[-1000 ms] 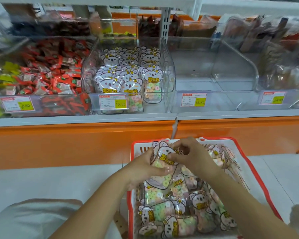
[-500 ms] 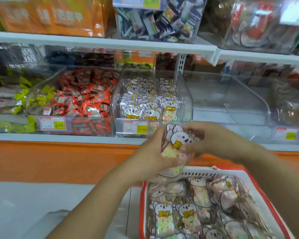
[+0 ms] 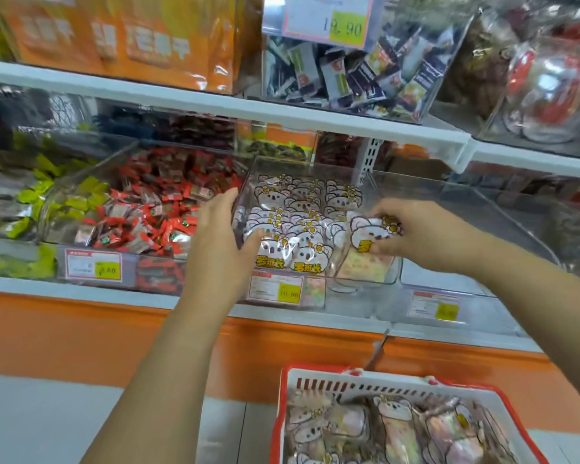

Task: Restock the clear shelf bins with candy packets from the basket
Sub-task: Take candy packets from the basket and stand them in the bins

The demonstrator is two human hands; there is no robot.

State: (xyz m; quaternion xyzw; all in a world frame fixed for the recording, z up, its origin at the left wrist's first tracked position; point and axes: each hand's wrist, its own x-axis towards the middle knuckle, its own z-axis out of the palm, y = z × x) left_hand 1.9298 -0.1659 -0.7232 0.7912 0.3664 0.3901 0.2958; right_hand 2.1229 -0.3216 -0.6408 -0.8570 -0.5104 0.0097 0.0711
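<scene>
Pinching a koala-print packet (image 3: 372,234) by its top, the right hand (image 3: 416,234) holds it upright at the front right corner of the clear bin (image 3: 302,169). Its fingers are curled over the printed face and the thumb is hidden behind. The packet's lower half, full of pastel sweets, shows through the bin's front wall, so it sits inside the bin, beside the packets already there (image 3: 295,209). Those stand in rows, koala faces forward, and fill the left and middle of the bin.

The left hand (image 3: 221,242) is at the bin's front left corner, spread, with fingers straight and pointing up along the side wall and the thumb reaching across toward the front row. It grips nothing. Whether the thumb touches a packet or only the clear wall I cannot tell.

A price label (image 3: 275,291) hangs on the bin's front. To the left lies a bin of red-wrapped sweets (image 3: 154,209), and farther left yellow-green packets (image 3: 31,202). To the right is another clear bin (image 3: 466,209).

The basket (image 3: 365,385), white with a red rim, sits low at the right, well below the shelf, holding more koala packets (image 3: 395,426) lying flat. On the shelf above (image 3: 215,102) stand orange bags (image 3: 148,38).
</scene>
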